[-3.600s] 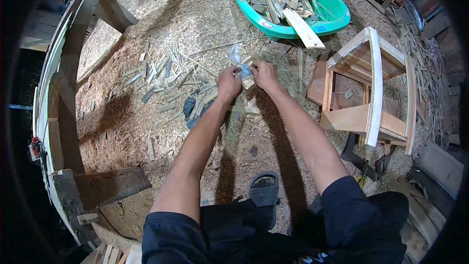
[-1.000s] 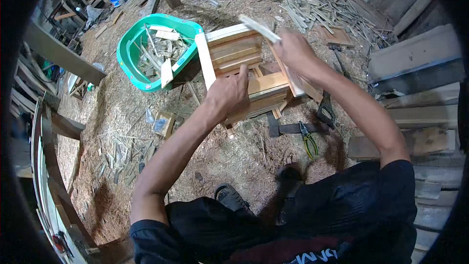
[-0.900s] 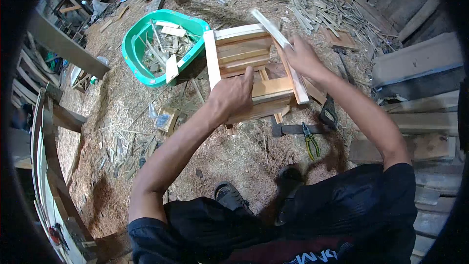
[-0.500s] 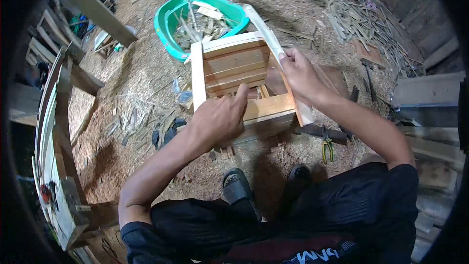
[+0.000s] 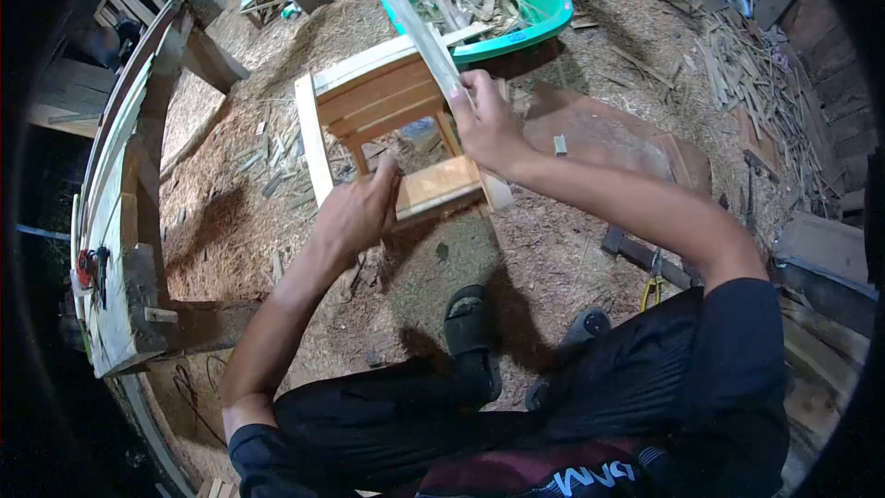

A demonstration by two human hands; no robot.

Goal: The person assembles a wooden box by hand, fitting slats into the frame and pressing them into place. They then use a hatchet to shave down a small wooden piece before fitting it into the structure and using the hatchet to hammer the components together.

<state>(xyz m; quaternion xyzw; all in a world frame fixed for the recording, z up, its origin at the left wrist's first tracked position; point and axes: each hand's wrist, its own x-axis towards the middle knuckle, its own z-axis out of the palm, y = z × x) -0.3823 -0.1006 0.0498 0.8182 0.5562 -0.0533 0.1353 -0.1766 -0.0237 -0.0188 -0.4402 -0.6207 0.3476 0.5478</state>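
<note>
A slatted wooden frame with pale strips along its sides is in the middle of the head view. It is tilted, and the ground shows through its open middle. My left hand is closed on the frame's near left corner, with its thumb over the near board. My right hand is wrapped round the right side, at the long pale strip that runs past the far end. The fingers beneath the wood are partly hidden.
A green tub of wood scraps stands beyond the frame. A curved wooden structure rises at the left. Pliers with yellow handles lie near my right knee, beside a dark bar. Scrap sticks are piled at the right; shavings cover the ground.
The frame, with both hands still on it, has shifted left and tilted, so more ground shows through it. My view has turned, and the tub now appears farther right.
</note>
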